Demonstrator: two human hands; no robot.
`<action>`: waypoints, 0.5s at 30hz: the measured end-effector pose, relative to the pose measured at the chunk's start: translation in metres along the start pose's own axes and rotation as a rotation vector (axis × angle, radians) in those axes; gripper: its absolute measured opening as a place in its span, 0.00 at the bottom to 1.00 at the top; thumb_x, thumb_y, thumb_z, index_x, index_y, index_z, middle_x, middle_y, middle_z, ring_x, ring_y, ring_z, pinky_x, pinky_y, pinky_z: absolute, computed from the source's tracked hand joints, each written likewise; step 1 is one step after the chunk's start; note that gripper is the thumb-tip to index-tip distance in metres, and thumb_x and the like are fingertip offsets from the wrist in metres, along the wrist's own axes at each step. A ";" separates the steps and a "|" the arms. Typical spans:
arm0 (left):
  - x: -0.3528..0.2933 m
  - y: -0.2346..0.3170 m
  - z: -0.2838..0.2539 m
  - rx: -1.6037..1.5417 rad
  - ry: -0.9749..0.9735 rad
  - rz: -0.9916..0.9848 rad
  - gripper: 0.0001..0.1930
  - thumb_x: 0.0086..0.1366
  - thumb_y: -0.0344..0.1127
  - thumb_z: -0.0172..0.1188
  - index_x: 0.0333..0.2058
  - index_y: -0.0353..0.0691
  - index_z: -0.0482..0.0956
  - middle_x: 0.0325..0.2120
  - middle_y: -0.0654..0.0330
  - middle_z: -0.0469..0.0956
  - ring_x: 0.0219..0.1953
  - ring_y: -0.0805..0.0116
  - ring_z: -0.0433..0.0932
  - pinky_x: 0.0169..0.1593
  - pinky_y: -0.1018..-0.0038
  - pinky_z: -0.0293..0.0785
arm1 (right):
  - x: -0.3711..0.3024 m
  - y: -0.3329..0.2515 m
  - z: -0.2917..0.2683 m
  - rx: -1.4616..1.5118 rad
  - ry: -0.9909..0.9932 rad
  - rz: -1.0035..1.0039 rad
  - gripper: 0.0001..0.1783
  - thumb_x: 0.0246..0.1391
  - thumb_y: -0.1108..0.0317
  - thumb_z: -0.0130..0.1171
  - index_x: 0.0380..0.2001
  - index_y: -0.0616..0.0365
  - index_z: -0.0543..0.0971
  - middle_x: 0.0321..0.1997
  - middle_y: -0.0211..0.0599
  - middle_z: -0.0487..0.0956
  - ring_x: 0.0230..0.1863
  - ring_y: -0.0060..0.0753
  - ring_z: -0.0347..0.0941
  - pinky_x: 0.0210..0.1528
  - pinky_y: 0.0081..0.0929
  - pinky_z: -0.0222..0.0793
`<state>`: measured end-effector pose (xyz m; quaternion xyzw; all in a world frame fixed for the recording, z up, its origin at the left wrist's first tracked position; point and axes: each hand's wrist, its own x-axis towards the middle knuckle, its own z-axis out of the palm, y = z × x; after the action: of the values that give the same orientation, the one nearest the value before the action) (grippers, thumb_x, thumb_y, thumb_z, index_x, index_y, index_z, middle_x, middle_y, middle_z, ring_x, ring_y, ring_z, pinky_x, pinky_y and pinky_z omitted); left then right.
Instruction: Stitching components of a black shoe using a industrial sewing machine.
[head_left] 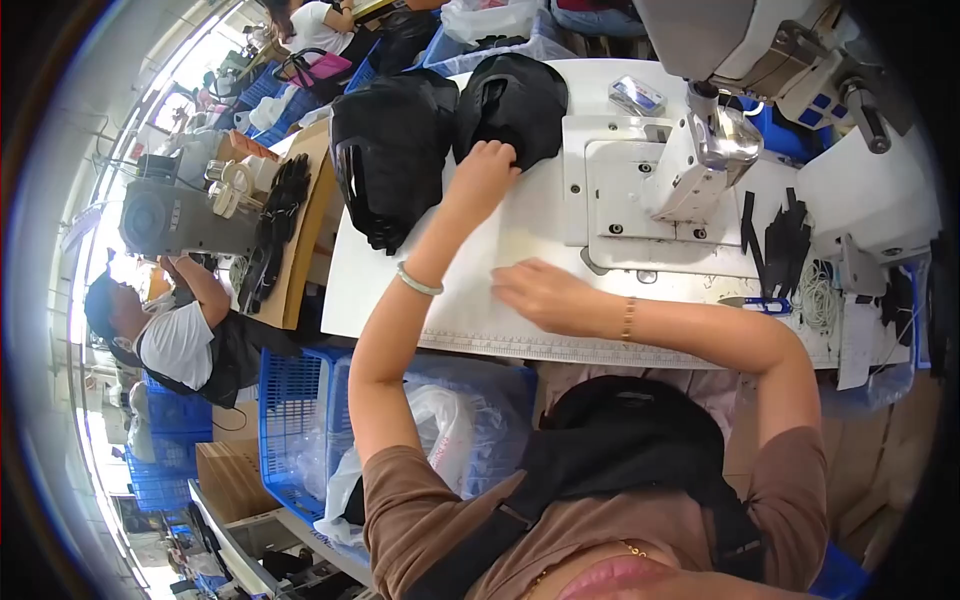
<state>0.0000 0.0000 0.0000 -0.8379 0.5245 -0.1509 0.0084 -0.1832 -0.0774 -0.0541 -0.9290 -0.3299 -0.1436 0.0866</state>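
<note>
My left hand [485,178] reaches far across the white sewing table [450,290], its fingers closed on the near edge of a black fabric piece [525,95] with a rounded, cap-like shape. Left of that piece lies a bulky pile of black fabric pieces [392,150]. Nearer to me, my right hand [545,294] hovers over or rests on the tabletop with its fingers bent. Motion smears those fingers, and nothing shows in them. A sewing machine head [715,140] and its metal bed plate [625,190] stand to the right of both hands.
Blue-handled thread snips [760,304], black strips [785,240] and loose cords [820,300] lie on the right. A small clear box [637,95] sits behind the plate. A blue basket [290,420] with plastic bags stands below the table. At left, a person [180,340] works at another machine.
</note>
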 end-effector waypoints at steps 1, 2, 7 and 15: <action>0.000 -0.001 -0.005 -0.260 0.054 -0.020 0.09 0.57 0.31 0.59 0.38 0.38 0.75 0.33 0.54 0.76 0.35 0.68 0.73 0.38 0.72 0.69 | -0.021 0.003 -0.010 0.094 0.111 0.022 0.23 0.56 0.67 0.53 0.53 0.66 0.64 0.56 0.53 0.63 0.48 0.41 0.71 0.53 0.28 0.64; -0.002 -0.002 -0.012 -0.516 0.113 -0.045 0.04 0.56 0.30 0.60 0.30 0.36 0.78 0.27 0.53 0.76 0.26 0.66 0.74 0.32 0.72 0.69 | -0.034 0.002 -0.024 0.092 0.108 0.011 0.23 0.56 0.67 0.53 0.53 0.66 0.64 0.56 0.53 0.63 0.48 0.41 0.71 0.53 0.28 0.64; -0.007 0.053 -0.110 -1.199 0.314 -0.354 0.06 0.61 0.30 0.57 0.30 0.32 0.75 0.20 0.64 0.72 0.19 0.79 0.71 0.23 0.81 0.66 | -0.047 0.003 -0.094 1.258 0.612 0.665 0.27 0.57 0.64 0.54 0.54 0.68 0.62 0.60 0.48 0.59 0.43 0.32 0.73 0.26 0.21 0.75; -0.014 0.139 -0.120 -1.253 0.637 -0.189 0.05 0.63 0.26 0.54 0.32 0.34 0.66 0.23 0.71 0.62 0.26 0.85 0.59 0.29 0.88 0.57 | -0.080 -0.005 -0.144 1.475 0.700 0.630 0.12 0.58 0.63 0.53 0.32 0.62 0.75 0.27 0.32 0.79 0.17 0.19 0.74 0.13 0.11 0.62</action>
<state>-0.1587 -0.0326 0.0868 -0.6421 0.4146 -0.0586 -0.6422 -0.2760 -0.1576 0.0563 -0.5865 -0.0211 -0.1398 0.7975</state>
